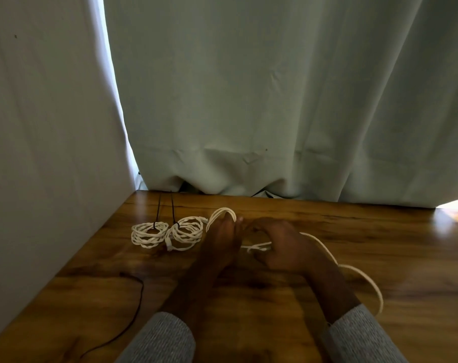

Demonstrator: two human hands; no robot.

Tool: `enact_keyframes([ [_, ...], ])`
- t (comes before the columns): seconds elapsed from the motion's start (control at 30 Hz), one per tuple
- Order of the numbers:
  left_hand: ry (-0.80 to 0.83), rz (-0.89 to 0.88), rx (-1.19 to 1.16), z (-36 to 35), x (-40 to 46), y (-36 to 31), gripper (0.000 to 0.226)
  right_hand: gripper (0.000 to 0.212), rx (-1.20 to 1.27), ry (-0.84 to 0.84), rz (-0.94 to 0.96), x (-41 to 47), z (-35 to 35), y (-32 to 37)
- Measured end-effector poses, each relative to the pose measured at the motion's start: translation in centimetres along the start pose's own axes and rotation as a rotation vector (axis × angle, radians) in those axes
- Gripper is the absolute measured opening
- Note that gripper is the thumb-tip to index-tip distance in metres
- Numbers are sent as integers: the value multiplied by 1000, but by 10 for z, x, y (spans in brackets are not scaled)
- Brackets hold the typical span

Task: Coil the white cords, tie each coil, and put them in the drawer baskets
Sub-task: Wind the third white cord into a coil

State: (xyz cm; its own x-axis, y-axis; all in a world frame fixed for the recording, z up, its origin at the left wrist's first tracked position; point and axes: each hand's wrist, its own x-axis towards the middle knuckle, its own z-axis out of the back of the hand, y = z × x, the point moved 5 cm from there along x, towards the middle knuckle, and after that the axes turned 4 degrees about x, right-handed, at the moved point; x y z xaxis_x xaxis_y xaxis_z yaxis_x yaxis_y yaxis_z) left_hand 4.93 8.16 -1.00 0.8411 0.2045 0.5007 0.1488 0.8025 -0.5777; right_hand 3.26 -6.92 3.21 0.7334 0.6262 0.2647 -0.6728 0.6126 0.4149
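A person sits at a wooden table (327,258) with both forearms reaching forward, each in a grey knitted sleeve (159,339). The left hand (222,242) holds a bundle of white cord loops (220,214); the loops arch up over its fingertips, and the fingers appear wrapped around the bundle. The right hand (280,244) sits just beside it, fingers curled downward, pinching a strand of the same white cord (259,247) that runs between the 2 hands. From under the right hand the loose tail of the cord (364,276) sweeps out to the right, curves across the tabletop and comes back toward the right sleeve.

To the left of the hands lie 2 finished white coils, touching each other side by side. The far-left coil (149,235) and the second coil (184,233) are each bound at the top with a thin dark tie (159,208), whose long ends point away toward the back edge of the table. The second coil lies just beside the left hand.

A thin black wire (137,305) trails across the near left part of the table. A pale green curtain (275,100) hangs behind the table, and a plain white wall (44,153) stands along its left side. Drawer baskets do not appear in this view.
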Motion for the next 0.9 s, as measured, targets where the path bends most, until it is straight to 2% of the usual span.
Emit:
enact_keyframes([
  [0.03,14,43,17,0,0,2,39,48,3,-38,16,-2,5,-2],
  [0.13,-26,96,2,2,0,4,35,26,156,-84,88,-5,16,-3],
  [0.2,-118,97,-68,6,0,3,34,18,187,0,95,-5,14,-3],
  [0.3,-218,133,-150,8,7,8,37,7,59,191,20,-3,-4,-17],
  [0.37,-233,145,-191,9,9,9,39,8,-47,243,-51,-2,-13,-29],
  [0.5,-170,159,-319,3,7,2,42,25,-159,134,-211,2,-14,-44],
  [0.63,-103,188,-340,-2,5,2,39,31,-69,108,-149,0,-4,-29],
  [0.8,-46,260,-478,-10,5,8,40,36,20,-75,-70,-4,18,-21],
  [0.9,32,326,-613,-15,4,3,34,54,87,-187,-43,-2,14,-25],
])
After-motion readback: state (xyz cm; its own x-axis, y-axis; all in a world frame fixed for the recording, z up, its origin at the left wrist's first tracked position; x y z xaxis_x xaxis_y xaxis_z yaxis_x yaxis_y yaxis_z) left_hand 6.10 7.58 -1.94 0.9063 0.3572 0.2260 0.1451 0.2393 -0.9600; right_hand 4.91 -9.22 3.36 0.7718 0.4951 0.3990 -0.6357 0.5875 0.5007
